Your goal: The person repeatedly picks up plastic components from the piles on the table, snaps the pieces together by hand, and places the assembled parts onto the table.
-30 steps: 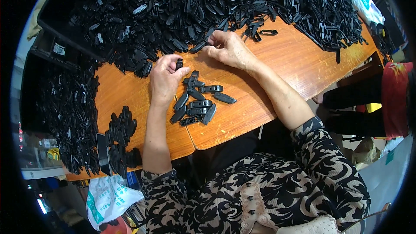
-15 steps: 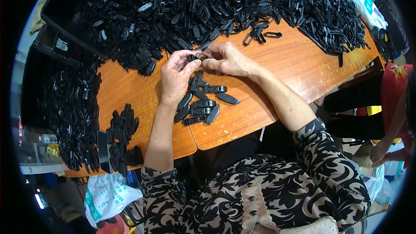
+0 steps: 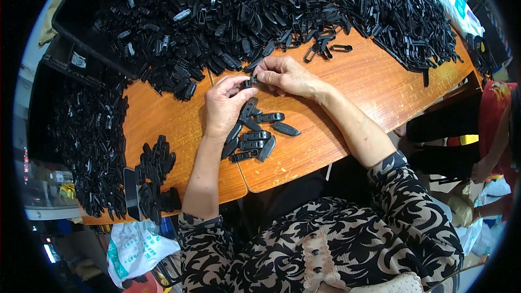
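My left hand [image 3: 221,109] pinches a small black plastic clip-like part [image 3: 248,83] between thumb and fingertips. Fingertips of my right hand [image 3: 288,77] are closed on the same part's right end; they partly cover it, so its full shape is hidden. Just below the hands lies a loose group of black plastic pieces, some oval and smooth like this cover [image 3: 286,128], others ribbed or framed like this buckle piece [image 3: 255,136]. Beyond the fingers, the near edge of a large heap of black parts [image 3: 233,27] spreads over the table.
The brown wooden table [image 3: 320,152] has a seam running towards me. Open black frames [image 3: 341,48] lie by the heap's right side. At left are more piled parts [image 3: 92,146] and a stack of black pieces [image 3: 156,163]. A person in red [image 3: 495,114] is at the right.
Both hands have come slightly nearer to me, and the held part has shifted a little right and towards me. The person's arm at the right has moved.
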